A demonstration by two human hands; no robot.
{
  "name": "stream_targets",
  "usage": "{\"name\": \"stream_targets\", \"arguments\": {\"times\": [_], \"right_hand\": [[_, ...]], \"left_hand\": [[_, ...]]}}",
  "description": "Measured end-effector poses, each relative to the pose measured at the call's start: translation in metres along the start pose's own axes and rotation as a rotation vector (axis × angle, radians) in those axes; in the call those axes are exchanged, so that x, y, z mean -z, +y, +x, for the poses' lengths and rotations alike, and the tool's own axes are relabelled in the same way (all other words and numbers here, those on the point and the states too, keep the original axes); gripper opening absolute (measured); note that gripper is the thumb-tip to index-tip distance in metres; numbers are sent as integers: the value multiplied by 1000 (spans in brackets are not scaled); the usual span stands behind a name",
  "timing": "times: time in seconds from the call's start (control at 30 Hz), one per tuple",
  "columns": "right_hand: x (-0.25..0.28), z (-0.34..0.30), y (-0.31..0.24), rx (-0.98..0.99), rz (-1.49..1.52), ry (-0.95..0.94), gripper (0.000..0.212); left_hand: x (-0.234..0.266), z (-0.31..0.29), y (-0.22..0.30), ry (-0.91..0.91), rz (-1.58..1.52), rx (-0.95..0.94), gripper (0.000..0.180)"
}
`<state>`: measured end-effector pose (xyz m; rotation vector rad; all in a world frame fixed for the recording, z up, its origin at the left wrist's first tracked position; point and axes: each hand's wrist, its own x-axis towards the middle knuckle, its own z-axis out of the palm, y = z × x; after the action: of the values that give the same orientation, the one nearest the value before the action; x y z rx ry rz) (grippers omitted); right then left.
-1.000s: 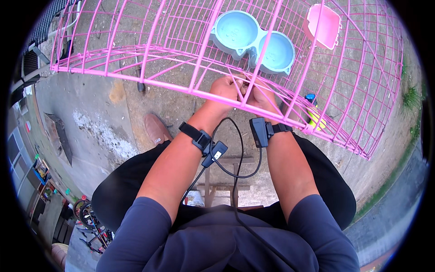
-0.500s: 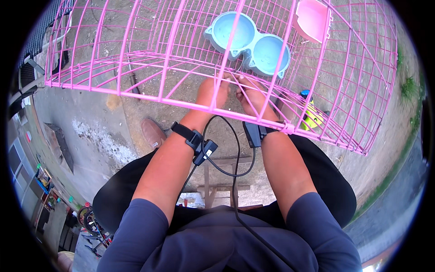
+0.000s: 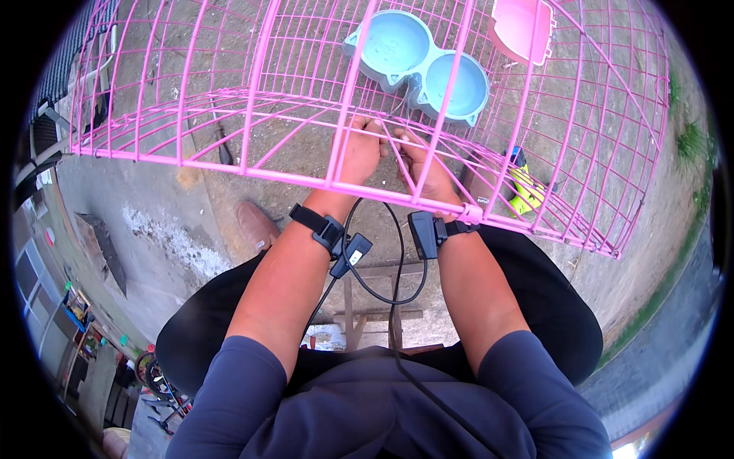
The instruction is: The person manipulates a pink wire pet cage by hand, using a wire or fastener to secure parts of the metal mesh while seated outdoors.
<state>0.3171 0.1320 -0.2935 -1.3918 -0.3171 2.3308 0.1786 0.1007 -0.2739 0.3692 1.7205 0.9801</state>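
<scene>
A pink wire cage (image 3: 329, 183) spans the upper part of the head view, its bars crossing in front of both hands. My left hand (image 3: 365, 157) is closed, fingers curled by the lower wires; what it grips, if anything, is hidden. Close on its right, my right hand (image 3: 417, 157) has its thumb and fingers bent together at the same wires, and I cannot make out what is between them. Just beyond the fingers, a light blue double bowl (image 3: 394, 42) with ear-shaped points sits in the cage. A pink tray (image 3: 521, 30) is fixed at its far right.
A yellow-green and blue object (image 3: 526, 187) shows through the wires at right. Black cables (image 3: 403, 252) loop between devices strapped to my wrists. A wooden frame (image 3: 367, 315) stands between my legs. Dark woven chair parts (image 3: 57, 88) lie at far left, and grass (image 3: 690, 144) at far right.
The cage's near bars and the bowl have shifted a little left and up in view. My right hand's fingers have loosened slightly and its wrist has moved down. The left hand stays close to its place.
</scene>
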Motion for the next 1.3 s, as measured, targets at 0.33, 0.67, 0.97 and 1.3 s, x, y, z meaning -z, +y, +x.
{"name": "stream_targets", "arguments": {"times": [0.33, 0.67, 0.97, 1.3], "right_hand": [[-1, 5, 2, 51, 163, 41, 22], [-8, -7, -2, 68, 115, 42, 23], [14, -3, 4, 47, -2, 11, 23], [18, -3, -7, 315, -518, 88, 33]], "left_hand": [[-9, -6, 0, 34, -184, 11, 24], [-14, -3, -13, -60, -247, 74, 15], [-24, -12, -10, -10, -302, 286, 9], [-50, -10, 3, -4, -361, 227, 12]]}}
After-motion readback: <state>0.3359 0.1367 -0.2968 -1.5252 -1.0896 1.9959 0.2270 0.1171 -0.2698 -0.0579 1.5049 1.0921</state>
